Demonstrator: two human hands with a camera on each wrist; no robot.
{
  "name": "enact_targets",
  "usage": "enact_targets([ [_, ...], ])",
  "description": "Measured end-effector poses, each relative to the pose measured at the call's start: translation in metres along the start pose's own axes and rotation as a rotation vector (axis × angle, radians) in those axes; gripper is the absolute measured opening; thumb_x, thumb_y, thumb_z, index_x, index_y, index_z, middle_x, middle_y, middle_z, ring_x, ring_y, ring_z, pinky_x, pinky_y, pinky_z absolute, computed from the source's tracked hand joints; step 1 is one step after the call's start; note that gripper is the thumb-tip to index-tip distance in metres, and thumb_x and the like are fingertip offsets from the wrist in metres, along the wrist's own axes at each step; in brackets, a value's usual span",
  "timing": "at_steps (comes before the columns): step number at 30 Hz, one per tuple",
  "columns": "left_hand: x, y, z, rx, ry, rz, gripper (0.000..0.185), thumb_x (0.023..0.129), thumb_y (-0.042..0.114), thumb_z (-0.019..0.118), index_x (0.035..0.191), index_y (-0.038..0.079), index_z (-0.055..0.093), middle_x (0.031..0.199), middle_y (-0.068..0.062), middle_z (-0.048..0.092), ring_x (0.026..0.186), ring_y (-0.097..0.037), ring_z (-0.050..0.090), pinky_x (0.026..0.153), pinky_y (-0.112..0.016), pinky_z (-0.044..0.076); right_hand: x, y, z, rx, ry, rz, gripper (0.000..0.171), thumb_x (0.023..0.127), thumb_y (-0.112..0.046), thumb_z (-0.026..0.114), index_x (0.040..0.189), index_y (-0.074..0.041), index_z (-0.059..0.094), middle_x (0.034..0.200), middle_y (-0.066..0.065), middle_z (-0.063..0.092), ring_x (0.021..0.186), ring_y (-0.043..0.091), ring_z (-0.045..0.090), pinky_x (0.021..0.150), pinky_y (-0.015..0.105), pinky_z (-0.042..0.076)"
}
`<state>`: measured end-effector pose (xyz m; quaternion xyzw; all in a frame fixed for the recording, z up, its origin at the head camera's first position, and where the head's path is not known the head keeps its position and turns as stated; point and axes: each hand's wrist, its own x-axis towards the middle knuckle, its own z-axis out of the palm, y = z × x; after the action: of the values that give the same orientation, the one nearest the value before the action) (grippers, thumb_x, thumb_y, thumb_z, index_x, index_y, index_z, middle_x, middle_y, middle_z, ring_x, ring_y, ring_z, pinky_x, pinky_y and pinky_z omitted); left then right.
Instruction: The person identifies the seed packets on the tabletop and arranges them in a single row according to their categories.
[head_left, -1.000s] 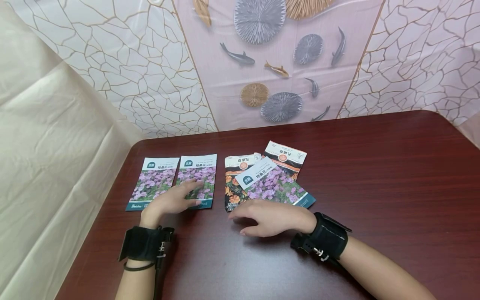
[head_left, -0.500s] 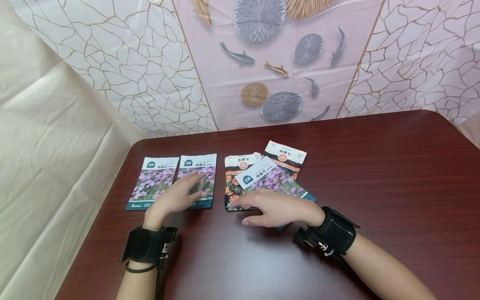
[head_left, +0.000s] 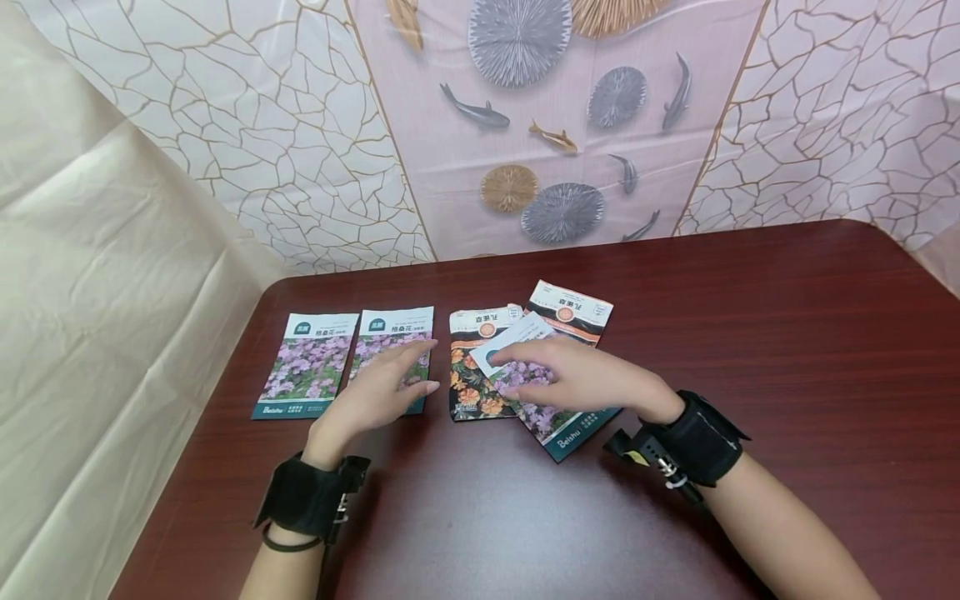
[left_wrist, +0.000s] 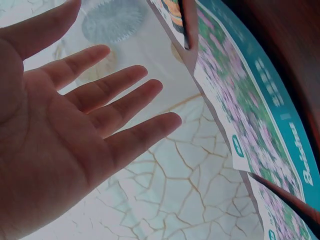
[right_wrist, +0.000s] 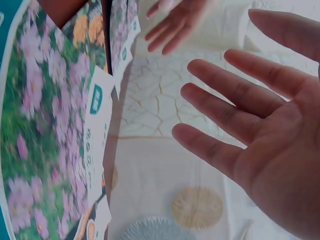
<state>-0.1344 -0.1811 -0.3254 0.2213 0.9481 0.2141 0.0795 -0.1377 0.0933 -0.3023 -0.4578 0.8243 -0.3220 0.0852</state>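
Note:
Two seed packets with pink-purple flowers, a left one (head_left: 303,367) and a second one (head_left: 396,321), lie side by side on the table. My left hand (head_left: 373,390) hovers over the second packet, its fingers spread and straight in the left wrist view. To the right, a tilted purple-flower seed packet (head_left: 561,427) overlaps two orange-flower seed packets, one nearer (head_left: 467,375) and one farther back (head_left: 573,307). Above that tilted packet is my right hand (head_left: 581,371), palm down with loosely extended fingers. Nothing is between the fingers of either hand; the right wrist view (right_wrist: 280,135) shows a bare palm.
The dark red-brown table (head_left: 750,350) extends to the right and toward me. A patterned cloth (head_left: 555,150) hangs behind its far edge, and a cream cloth (head_left: 112,333) hangs along the left side. Both wrists wear black straps.
My right hand has moved away from me over the pile, uncovering the tilted packet's lower end. My left hand has drifted slightly right. The packets lie as before.

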Motion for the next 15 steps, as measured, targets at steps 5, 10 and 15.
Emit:
enact_targets([
  [5,0.0,0.011,0.005,-0.01,-0.004,0.04,0.056,0.092,0.025,0.057,0.14,0.006,0.036,0.14,-0.021,0.036,0.129,-0.034,0.031,0.103,-0.05,0.027,-0.004,0.007,-0.009,0.001,0.055,0.043,0.039,0.089,-0.015,0.06,0.125,0.0,0.053,0.122,0.01,0.057,0.11,0.019,0.052,0.092,0.043,0.042],
  [10,0.001,0.021,0.01,0.013,-0.019,0.087,0.055,0.092,0.024,0.057,0.139,0.005,0.037,0.139,-0.019,0.037,0.129,-0.034,0.032,0.103,-0.049,0.027,-0.009,0.014,-0.016,0.005,0.094,0.106,0.041,0.087,-0.015,0.063,0.124,-0.001,0.054,0.121,0.011,0.057,0.1,0.017,0.055,0.086,0.04,0.045],
  [15,0.0,0.028,0.016,0.008,-0.041,0.163,0.054,0.091,0.022,0.058,0.138,0.003,0.039,0.138,-0.02,0.038,0.127,-0.034,0.035,0.101,-0.049,0.03,-0.014,0.023,-0.023,0.017,0.096,0.184,0.042,0.086,-0.015,0.063,0.125,-0.001,0.053,0.122,0.013,0.056,0.095,0.017,0.057,0.082,0.038,0.046],
])
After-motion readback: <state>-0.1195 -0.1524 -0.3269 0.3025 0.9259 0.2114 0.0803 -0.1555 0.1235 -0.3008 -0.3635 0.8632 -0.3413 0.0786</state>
